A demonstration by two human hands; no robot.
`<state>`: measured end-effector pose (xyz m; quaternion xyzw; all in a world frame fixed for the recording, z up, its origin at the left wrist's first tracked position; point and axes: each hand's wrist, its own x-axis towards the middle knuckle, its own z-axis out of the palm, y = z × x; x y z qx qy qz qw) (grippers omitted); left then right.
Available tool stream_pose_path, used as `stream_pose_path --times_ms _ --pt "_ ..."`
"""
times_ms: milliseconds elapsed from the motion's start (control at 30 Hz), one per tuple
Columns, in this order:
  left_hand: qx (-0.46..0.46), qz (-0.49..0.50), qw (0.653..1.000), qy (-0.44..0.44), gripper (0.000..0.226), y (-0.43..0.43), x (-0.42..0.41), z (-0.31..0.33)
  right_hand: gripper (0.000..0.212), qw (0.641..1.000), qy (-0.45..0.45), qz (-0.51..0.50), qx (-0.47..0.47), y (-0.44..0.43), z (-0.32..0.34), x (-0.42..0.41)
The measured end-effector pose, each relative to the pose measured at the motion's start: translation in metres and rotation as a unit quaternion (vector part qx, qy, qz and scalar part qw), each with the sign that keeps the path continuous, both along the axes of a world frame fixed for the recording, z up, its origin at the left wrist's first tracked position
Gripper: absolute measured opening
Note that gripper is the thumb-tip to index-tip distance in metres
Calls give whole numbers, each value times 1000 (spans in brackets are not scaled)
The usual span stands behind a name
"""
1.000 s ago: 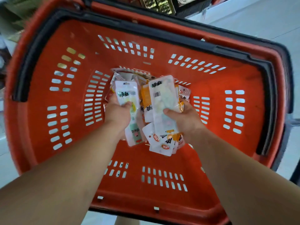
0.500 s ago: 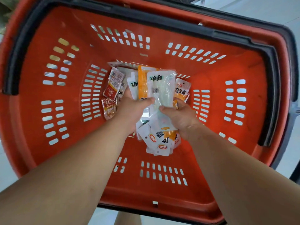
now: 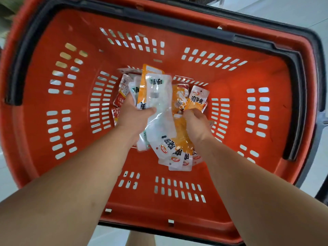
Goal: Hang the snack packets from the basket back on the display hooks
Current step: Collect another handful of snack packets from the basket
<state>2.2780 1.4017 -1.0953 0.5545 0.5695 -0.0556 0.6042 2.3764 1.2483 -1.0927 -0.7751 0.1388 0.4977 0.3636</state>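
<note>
Two bare hands reach down into one orange basket (image 3: 53, 157), where all the snack packets (image 3: 179, 139) lie heaped on its floor; none of them is out of it. The heap overlaps too much for a full count.

The left hand (image 3: 133, 116) clenches a fan of three packets that stand up from its fist: a clear-fronted packet (image 3: 159, 96) in front, an orange packet (image 3: 144, 86) just behind it, and a white packet (image 3: 134, 89) at the left edge. The thumb lies across the front one.

The right hand (image 3: 197, 125) is just beside it, fingers curled down into a bunch of orange-and-white packets that it grasps from above. At least three white packets with red oval logos (image 3: 170, 153) stick out below both hands, toward the near wall.

One orange packet with black lettering (image 3: 197, 99) lies beyond the right hand, touching its fingers. Two red-and-white packets (image 3: 122, 93) lie against the left hand's far side.

Two black handles (image 3: 19, 68) are folded down along the rim, one to each side. Pale floor (image 3: 292, 13) shows outside the basket.
</note>
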Motion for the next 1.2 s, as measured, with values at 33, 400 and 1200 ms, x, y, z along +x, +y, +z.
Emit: stream_pose_path --times_ms 33,400,1200 --pt "14 -6 1000 10 51 6 -5 0 31 1000 -11 20 -21 -1 -3 1" --pt "4 -56 997 57 54 27 -45 -1 21 992 -59 55 93 20 12 24" --pt "-173 144 973 -60 42 -9 -16 23 34 991 -100 -26 91 37 19 -2"
